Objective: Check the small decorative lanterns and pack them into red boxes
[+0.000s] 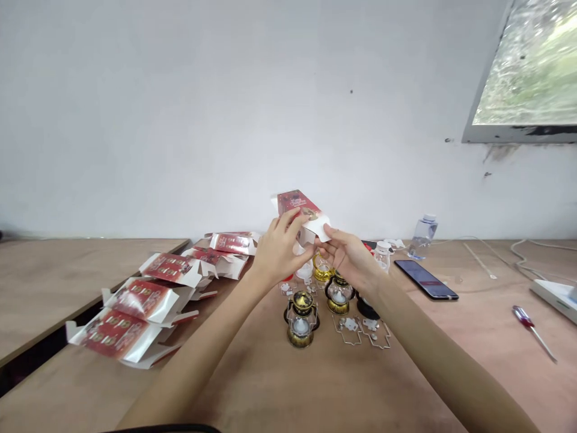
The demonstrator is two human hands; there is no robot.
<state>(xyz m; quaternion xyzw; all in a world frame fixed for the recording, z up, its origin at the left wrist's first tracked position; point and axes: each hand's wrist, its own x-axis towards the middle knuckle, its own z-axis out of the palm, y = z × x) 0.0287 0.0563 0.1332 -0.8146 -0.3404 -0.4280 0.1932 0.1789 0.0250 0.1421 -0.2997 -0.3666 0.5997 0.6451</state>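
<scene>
The person holds a red box (295, 200) with both hands, raised above the worktop (265, 385) and in front of the wall (180, 120). The box is tilted, and white flaps stand open at its near end. The left hand (278, 246) has its fingers bent over the side of the box; its grip is closed on it. The grip of the right hand (351, 255) is also closed, with the thumb pressing at the white flap and the fingers under it.

Below the hands, a black and gold lantern (300, 325) stands upright, and a second lantern (339, 296) stands near it, toward the right forearm. Bent wire frames (354, 341) lie flat beside them. At the left there is a row of similar open boxes (148, 297). At the right lie a phone (426, 279) and a screwdriver (532, 331), and a clear bottle (422, 237) stands behind the phone.
</scene>
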